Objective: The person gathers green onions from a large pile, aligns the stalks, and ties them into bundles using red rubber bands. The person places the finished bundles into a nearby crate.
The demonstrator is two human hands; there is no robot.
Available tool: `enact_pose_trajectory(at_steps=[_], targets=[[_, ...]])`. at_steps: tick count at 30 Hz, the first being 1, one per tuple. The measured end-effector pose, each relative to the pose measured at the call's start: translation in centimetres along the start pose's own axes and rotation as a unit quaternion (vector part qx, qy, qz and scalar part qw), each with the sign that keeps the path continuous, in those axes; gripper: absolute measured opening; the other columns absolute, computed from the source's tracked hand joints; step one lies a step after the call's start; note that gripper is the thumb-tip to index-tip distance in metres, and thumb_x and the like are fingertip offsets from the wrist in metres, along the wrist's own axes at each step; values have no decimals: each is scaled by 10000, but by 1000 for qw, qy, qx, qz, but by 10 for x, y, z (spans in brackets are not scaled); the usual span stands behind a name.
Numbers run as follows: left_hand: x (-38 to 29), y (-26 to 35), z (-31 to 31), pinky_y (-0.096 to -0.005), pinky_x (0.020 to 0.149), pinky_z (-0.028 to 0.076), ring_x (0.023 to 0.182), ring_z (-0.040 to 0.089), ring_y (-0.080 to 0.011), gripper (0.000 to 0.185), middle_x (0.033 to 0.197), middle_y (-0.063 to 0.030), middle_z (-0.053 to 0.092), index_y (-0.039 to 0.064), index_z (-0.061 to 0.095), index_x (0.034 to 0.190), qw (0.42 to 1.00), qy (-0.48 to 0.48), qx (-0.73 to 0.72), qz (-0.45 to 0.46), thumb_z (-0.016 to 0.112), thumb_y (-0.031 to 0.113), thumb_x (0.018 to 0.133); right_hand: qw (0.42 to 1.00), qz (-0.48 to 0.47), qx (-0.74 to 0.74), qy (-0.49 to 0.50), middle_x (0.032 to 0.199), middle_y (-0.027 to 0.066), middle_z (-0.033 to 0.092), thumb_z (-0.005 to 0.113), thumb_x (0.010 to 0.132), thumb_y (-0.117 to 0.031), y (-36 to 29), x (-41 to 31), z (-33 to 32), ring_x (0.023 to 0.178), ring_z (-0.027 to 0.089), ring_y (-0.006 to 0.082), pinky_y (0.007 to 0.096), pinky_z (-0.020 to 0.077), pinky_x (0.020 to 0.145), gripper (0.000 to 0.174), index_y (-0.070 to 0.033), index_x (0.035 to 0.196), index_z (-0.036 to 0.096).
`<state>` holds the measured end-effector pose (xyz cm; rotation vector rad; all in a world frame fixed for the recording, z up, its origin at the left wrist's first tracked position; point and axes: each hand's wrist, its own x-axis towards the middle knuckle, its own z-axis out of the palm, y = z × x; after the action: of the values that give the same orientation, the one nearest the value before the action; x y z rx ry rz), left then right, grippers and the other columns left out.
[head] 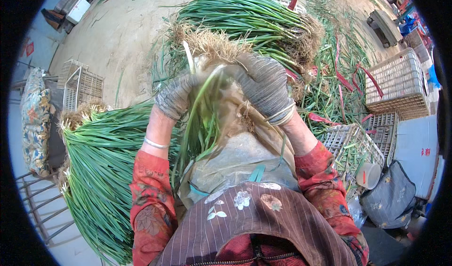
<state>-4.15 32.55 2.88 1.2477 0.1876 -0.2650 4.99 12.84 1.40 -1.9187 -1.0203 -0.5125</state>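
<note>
My left hand, in a grey knit glove, is closed around the white stems of a small bunch of leafy green plants, perhaps garlic greens or leeks. The leaves hang down over my lap and the dry, stringy roots point away from me. At the root end, my right hand, gloved with rubber bands at the wrist, is bent over the stems; motion blur hides its fingertips. A large pile of trimmed-looking greens lies at my left. Another heap with soil-covered roots lies ahead on the floor.
Plastic crates stand at the right, one holding leaf scraps and a translucent cup. Red strips and loose leaves litter the floor. A wire-like crate and a floral cushion are at the left. A plastic sheet covers my lap.
</note>
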Motion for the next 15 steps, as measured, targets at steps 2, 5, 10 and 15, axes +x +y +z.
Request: enact_pose_trajectory(at_steps=[2, 5, 10, 15], targets=[[1, -4, 4, -335, 876, 580, 1003, 688, -214, 536, 1127, -129, 702, -6, 615, 1281, 1000, 4, 4, 23, 747, 307, 867, 999, -7, -39, -26, 655, 118, 599, 687, 884, -375, 8, -3, 4, 606, 610, 329, 441, 450, 543, 279, -109, 805, 665], [4, -11, -5, -328, 892, 563, 1016, 675, -208, 623, 1139, -127, 691, -13, 555, 1349, 1000, 14, -21, 10, 756, 314, 858, 996, -25, -70, -49, 670, 128, 584, 696, 873, -318, 18, -7, 6, 624, 591, 341, 449, 437, 560, 237, -96, 804, 649], [15, -14, 8, -306, 965, 504, 1038, 647, -209, 743, 1193, -118, 647, -21, 507, 1378, 998, -1, 41, -56, 811, 217, 744, 987, -41, -109, -109, 675, 136, 581, 711, 855, -316, 26, -9, 4, 628, 587, 353, 461, 437, 560, 256, -81, 781, 641], [9, -23, 32, -309, 876, 527, 908, 661, -164, 475, 1037, -49, 703, 27, 660, 1169, 999, 30, -6, -29, 744, 43, 701, 974, 141, -24, -174, 941, 158, 679, 788, 757, -448, 29, -2, -12, 856, 668, 338, 435, 525, 762, 504, -60, 1062, 683]])
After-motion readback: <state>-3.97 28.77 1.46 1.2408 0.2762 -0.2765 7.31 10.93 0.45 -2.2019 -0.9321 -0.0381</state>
